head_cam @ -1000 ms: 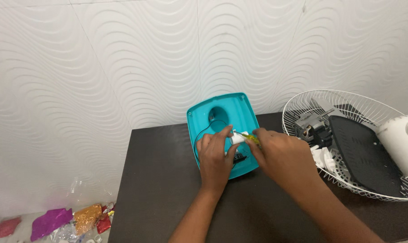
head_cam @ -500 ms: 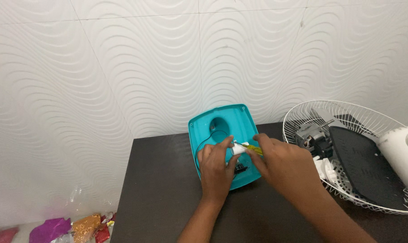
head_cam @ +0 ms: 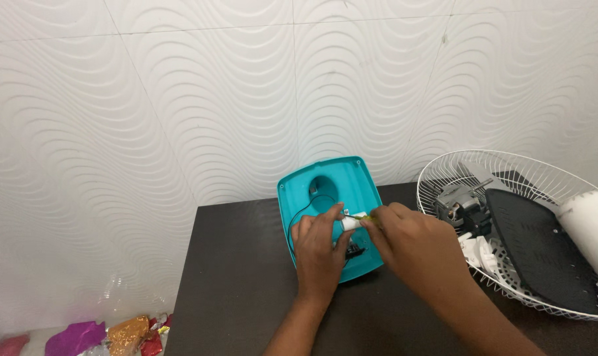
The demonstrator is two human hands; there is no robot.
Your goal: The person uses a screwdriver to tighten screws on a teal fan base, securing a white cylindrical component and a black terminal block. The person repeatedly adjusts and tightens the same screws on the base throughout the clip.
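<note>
A teal plastic base cover (head_cam: 332,191) with a round hole lies on the dark table (head_cam: 239,283), with a thin black wire running across it. Over its near half, my left hand (head_cam: 318,247) pinches a small white part (head_cam: 349,223). My right hand (head_cam: 411,240) holds a thin yellow-green tool (head_cam: 363,217) with its tip against that white part. A small black piece (head_cam: 355,250) sits on the cover just under the hands.
A white wire fan guard (head_cam: 510,224) lies at the right, holding a grey motor (head_cam: 460,201), a black panel (head_cam: 536,247), white pieces and a white housing (head_cam: 592,227). Shiny coloured wrappers (head_cam: 107,333) lie on the floor at lower left. A white wavy wall stands behind.
The view has tilted up, so the table and hands sit lower in the frame. Both hands stay on the white part over the teal cover.
</note>
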